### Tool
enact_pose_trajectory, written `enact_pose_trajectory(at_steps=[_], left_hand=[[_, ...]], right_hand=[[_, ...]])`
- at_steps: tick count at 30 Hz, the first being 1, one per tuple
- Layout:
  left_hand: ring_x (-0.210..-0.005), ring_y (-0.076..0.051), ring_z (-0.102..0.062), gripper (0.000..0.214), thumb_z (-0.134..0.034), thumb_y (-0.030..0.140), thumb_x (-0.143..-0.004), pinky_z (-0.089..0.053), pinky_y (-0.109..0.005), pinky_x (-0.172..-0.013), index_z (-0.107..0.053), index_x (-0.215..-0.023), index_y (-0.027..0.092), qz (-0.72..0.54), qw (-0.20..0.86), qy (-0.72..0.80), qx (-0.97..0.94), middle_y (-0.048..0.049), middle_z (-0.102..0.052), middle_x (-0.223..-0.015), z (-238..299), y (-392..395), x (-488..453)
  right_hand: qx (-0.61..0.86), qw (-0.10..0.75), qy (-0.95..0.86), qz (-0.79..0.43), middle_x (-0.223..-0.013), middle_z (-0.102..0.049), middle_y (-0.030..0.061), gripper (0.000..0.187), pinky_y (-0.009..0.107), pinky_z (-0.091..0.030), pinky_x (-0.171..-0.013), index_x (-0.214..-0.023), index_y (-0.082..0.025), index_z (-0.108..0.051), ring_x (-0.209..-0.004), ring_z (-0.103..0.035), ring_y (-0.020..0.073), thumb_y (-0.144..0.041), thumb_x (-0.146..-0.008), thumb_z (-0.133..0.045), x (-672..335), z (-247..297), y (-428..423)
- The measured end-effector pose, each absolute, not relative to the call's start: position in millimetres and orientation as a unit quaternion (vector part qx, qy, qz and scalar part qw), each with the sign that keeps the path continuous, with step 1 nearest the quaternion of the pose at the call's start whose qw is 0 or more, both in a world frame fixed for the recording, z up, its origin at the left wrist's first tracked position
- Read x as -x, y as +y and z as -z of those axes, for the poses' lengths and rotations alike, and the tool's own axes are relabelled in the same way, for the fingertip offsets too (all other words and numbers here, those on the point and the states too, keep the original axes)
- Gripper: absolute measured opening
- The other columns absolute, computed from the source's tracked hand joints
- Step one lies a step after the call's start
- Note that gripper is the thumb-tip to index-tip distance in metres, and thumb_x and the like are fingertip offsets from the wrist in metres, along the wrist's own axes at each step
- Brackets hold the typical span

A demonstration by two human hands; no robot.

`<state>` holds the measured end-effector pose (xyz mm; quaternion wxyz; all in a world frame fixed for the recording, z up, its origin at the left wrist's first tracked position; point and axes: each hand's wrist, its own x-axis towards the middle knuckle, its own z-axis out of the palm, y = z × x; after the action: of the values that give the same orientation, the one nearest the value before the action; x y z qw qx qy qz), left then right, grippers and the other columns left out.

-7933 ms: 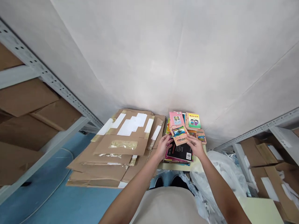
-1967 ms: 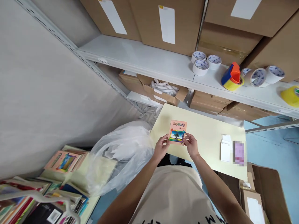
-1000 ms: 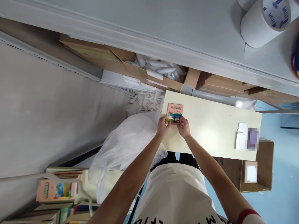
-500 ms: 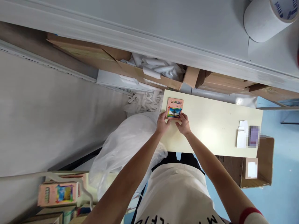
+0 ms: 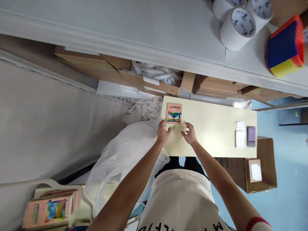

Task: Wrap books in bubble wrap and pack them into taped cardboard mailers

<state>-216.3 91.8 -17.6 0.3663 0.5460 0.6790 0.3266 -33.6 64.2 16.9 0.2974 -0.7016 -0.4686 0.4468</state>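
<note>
Book (image 5: pixel 174 113) flat, just beyond left hand (image 5: pixel 164 132).

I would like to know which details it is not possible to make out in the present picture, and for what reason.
All in the head view:
Pink book on the table: smaller cover print too small.
Left hand: fingertip contact with that book too small to tell.
Purple item: pixelated, unidentifiable.
Plastic bag: cloudy film hides its contents.
Lower-left books: cut off by bottom edge.
Leftmost tape roll: cut off by top edge.
</note>
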Motion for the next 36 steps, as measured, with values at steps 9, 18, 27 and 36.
enact_pose_trajectory(at_steps=[9,18,27,36], left_hand=[[-0.114,-0.029,-0.061,0.03,-0.058,0.028,-0.077,-0.052,-0.046,-0.094,-0.061,-0.106,0.02,-0.332,0.402,0.67,-0.528,-0.013,-0.066,-0.116,-24,75,206],[-0.086,-0.02,-0.07,0.024,-0.059,0.032,-0.077,-0.057,-0.034,-0.076,-0.064,-0.098,0.02,-0.363,0.464,0.576,-0.566,-0.007,-0.073,-0.102,-117,113,142],[-0.092,-0.02,-0.069,0.029,-0.067,0.03,-0.078,-0.057,-0.034,-0.08,-0.067,-0.105,0.019,-0.437,0.428,0.428,-0.666,-0.0087,-0.072,-0.105,-239,208,9],[-0.103,-0.028,-0.068,0.055,-0.078,0.038,-0.072,-0.052,-0.041,-0.092,-0.063,-0.118,0.012,-0.521,0.391,0.493,-0.578,-0.0192,-0.065,-0.125,-276,308,-82]], right_hand=[[0.747,0.341,-0.378,-0.427,-0.125,-0.06,0.014,0.045,0.039,-0.058,-0.071,-0.115,-0.022,-0.059,-0.092,-0.067,0.0239,-0.043,-0.075,-0.062,-40,-54,-2],[0.661,0.439,-0.433,-0.427,-0.089,-0.069,0.0062,0.038,0.037,-0.055,-0.066,-0.097,-0.021,-0.064,-0.066,-0.063,0.0165,-0.048,-0.07,-0.066,-112,-117,50],[0.612,0.554,-0.484,-0.292,-0.099,-0.071,0.0105,0.048,0.039,-0.054,-0.077,-0.104,-0.017,-0.065,-0.083,-0.064,0.0211,-0.053,-0.072,-0.068,-221,-242,166],[0.584,0.554,-0.545,-0.237,-0.123,-0.065,0.0154,0.057,0.047,-0.042,-0.105,-0.124,-0.013,-0.059,-0.119,-0.057,0.0296,-0.054,-0.085,-0.053,-246,-271,279]])
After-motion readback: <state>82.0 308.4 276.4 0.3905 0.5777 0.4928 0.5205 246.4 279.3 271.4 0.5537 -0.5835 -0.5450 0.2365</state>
